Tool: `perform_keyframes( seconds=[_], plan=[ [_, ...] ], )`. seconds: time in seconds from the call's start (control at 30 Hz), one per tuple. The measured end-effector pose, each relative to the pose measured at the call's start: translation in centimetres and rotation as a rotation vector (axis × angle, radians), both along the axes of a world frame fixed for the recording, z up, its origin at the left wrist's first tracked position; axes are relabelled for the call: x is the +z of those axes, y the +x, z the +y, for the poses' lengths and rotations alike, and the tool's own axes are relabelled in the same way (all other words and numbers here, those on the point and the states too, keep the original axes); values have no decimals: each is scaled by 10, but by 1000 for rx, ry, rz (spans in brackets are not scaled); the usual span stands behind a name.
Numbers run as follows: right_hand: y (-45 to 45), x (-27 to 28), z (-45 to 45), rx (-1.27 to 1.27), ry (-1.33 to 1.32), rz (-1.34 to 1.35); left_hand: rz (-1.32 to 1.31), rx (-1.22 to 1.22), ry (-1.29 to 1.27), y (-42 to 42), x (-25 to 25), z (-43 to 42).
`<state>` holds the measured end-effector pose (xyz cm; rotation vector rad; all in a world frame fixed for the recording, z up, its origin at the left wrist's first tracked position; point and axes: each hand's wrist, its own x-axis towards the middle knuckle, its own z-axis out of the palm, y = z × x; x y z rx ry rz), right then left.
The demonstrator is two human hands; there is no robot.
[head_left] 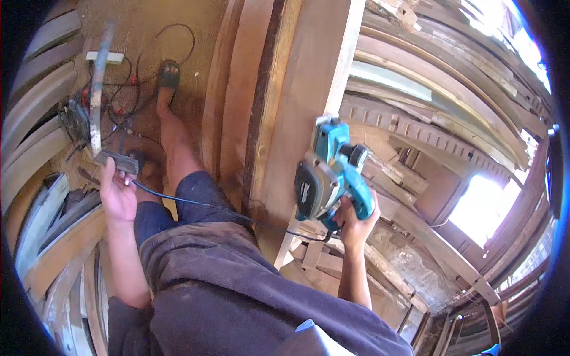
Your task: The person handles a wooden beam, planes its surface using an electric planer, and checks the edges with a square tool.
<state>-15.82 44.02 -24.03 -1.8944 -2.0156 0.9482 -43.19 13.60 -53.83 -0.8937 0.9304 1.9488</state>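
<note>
My right hand (358, 221) grips the rear handle of a teal electric hand planer (338, 172). The planer rests along the pale edge of a long wooden board (309, 83) that stands up past my right side. My left hand (122, 196) has its thumb and fingers around a dark, block-like piece (119, 161). That piece meets the near end of a worn, whitish-blue stick (100, 89); whether the two are joined I cannot tell. A blue-black power cord (190, 202) runs from the planer across my lap to near my left fingers.
Stacked timber (439, 71) fills the right side, and more planks (44, 148) lie at the left. Tangled cables and dark tools (77, 115) lie on the sawdust-covered floor (178, 18) near my sandaled foot (169, 74). A white power strip (105, 57) sits beyond them.
</note>
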Motion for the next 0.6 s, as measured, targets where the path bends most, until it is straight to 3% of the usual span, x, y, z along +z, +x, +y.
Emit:
perform_keyframes(
  seconds=[0.07, 0.3, 0.4, 0.47, 0.53, 0.6],
  plan=[
    [-27, -10, 42, 145, 95, 14, 25, -3, 71, 0, -23, 1],
    [-216, -21, 216, 233, 176, 34, 58, 12, 117, -39, -29, 51],
    [-288, -24, 303, 358, 160, 117, 37, 123, 54, -71, -19, 96],
    [-341, -31, 357, 329, 143, 180, 79, 161, 149, -92, -5, 127],
    [-381, -40, 484, 403, 37, 190, 123, 181, 206, -112, 7, 158],
    [-426, -41, 524, 388, 4, 207, 156, 246, 211, -130, 23, 187]
  ],
)
